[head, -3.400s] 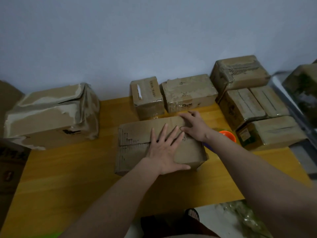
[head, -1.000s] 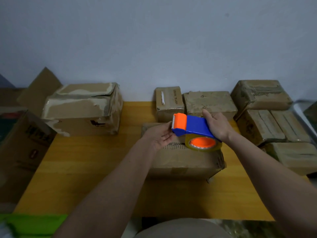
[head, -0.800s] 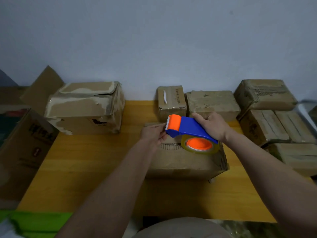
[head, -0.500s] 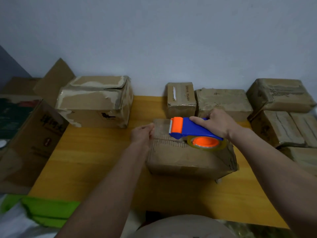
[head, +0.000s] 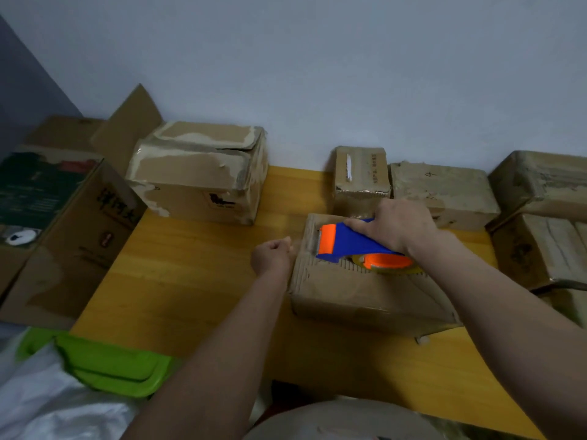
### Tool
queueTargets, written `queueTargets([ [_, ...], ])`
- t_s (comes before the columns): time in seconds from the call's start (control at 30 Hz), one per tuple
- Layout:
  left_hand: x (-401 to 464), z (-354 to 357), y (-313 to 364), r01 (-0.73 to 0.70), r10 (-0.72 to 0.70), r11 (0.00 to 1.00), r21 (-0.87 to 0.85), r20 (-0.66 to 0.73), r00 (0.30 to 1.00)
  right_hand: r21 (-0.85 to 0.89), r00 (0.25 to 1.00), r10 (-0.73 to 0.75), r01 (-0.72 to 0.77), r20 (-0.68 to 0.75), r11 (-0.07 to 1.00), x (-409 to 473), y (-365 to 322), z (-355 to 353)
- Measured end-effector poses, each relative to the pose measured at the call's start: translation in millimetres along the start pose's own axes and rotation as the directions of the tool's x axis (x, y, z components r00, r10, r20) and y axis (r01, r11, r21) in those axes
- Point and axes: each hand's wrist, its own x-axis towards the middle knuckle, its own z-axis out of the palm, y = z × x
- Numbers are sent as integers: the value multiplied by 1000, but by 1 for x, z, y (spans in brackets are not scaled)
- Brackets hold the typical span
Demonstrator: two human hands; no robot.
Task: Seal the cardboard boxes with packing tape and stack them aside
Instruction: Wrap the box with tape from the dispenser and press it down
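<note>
Right hand [head: 395, 228] grip clamped on tape dispenser [head: 355, 246], resting atop box [head: 365, 290] on worktop [head: 197, 281]. Left hand [head: 272, 256] fist at box's left edge; contents unclear.

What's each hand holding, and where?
The right hand grips the tape dispenser by its blue handle. The left hand is curled beside the box; any tape end pinched cannot be told.

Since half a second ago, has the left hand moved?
Yes. The left hand has slid leftward, off the cardboard box top to beside its left edge.
</note>
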Motion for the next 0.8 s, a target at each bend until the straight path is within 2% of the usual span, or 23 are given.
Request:
queueTargets([
  [0.07,0,0,-6,-37,36,996,76,10,999,-20,1000,11,-11,12,1000,1,-4,0],
  [0.13,-1,1,-6,-117,113,966,230,31,993,-23,1000,16,-16,16,1000,2,-6,0],
  [0.2,1,4,-2,-138,119,920,367,75,990,-22,1000,16,-16,20,1000,2,-7,1],
  [0.3,3,4,2,51,-64,840,540,4,998,-38,999,20,-19,31,999,3,-8,1],
  [0.33,1,3,1,50,-55,849,526,-5,998,-42,999,20,-19,31,999,3,-7,1],
  [0.37,-2,1,-2,-45,39,881,471,24,999,-41,999,21,-19,28,999,3,-7,2],
  [0.43,-15,-2,-10,-323,298,877,355,123,947,-34,999,23,-23,22,999,3,-6,2],
  [0.5,-33,-5,-20,-439,370,844,309,259,892,-25,999,26,-25,28,999,4,-6,1],
  [0.53,-37,-5,-26,-452,340,831,324,346,875,-23,999,23,-23,32,999,4,-6,1],
  [0.6,-40,-8,-31,-435,170,797,418,536,827,-26,999,11,-10,31,1000,4,-6,1],
  [0.7,-29,-22,-16,-449,-11,724,523,660,752,-33,999,-11,12,38,999,5,-6,0],
  [0.73,-27,-25,-9,-513,-3,659,550,684,729,-33,999,-15,16,45,999,5,-5,0],
  [0.8,-22,-24,0,-711,89,429,558,757,648,-25,998,-15,16,61,1000,5,-5,-1],
])
